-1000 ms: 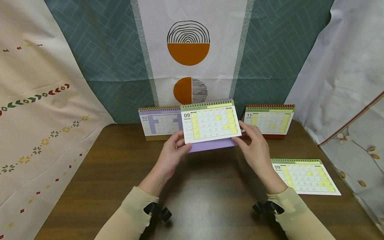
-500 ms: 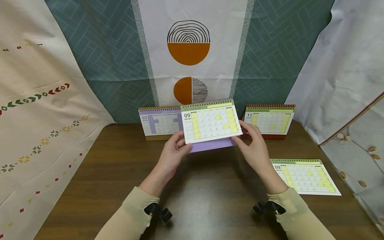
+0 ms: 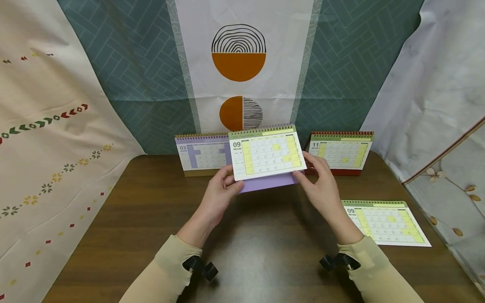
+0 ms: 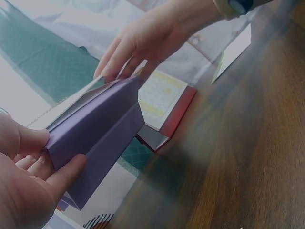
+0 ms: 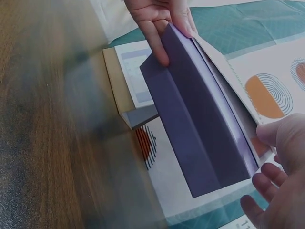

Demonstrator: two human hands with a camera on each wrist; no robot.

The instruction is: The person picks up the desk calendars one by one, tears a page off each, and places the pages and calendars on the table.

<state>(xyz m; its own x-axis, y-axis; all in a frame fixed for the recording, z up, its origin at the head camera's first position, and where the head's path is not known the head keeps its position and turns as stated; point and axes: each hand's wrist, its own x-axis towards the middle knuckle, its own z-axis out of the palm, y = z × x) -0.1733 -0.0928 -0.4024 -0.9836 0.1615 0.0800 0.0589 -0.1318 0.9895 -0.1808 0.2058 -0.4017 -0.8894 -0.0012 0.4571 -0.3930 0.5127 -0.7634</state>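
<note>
A desk calendar (image 3: 267, 152) with a purple stand base (image 3: 268, 182) is held up off the table, tilted slightly. Its front page reads 09, with a green header and yellow columns. My left hand (image 3: 215, 197) grips its lower left corner, thumb in front and fingers underneath. At the lower right corner my right hand (image 3: 322, 189) pinches the calendar's edge, with the thumb on the page side. The right wrist view shows the purple underside (image 5: 190, 114) folded into a stand, and the pages standing slightly apart from it near the right thumb (image 5: 274, 133).
Behind on the left stands a calendar reading 03 (image 3: 206, 155) on a tan base. A calendar reading 11 (image 3: 339, 153) on a red base stands back right. Loose 09 calendar pages (image 3: 386, 225) lie flat at the right of the wooden table (image 3: 151, 235). Patterned cloths hang around.
Almost nothing differs. Both hands keep their hold, and the calendar stays in nearly the same place, its pages shifted very slightly to the right.
</note>
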